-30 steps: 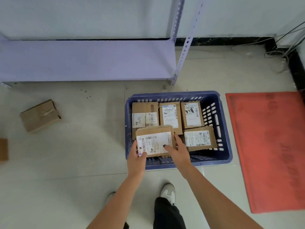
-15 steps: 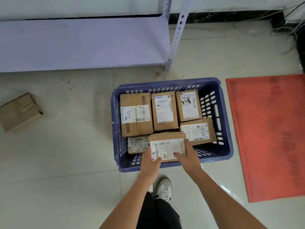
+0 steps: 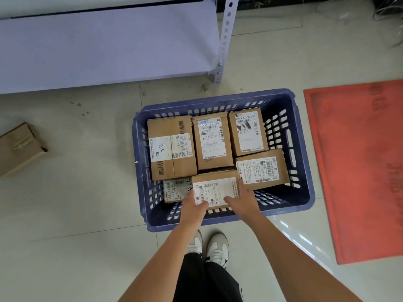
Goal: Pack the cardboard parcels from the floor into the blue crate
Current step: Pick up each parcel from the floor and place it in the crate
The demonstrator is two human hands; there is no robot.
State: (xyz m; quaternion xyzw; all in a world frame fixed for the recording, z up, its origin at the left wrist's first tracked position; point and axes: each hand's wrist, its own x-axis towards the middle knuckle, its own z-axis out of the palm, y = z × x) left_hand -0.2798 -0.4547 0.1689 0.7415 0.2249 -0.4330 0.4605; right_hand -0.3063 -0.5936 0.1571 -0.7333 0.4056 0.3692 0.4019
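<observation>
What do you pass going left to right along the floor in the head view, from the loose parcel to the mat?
Loose parcel → blue crate → held parcel, gripped by left hand and right hand → red mat.

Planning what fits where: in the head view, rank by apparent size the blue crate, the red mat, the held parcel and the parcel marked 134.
1. Red mat, though cut off by the frame
2. Blue crate
3. Parcel marked 134
4. Held parcel, although nearer the camera
</observation>
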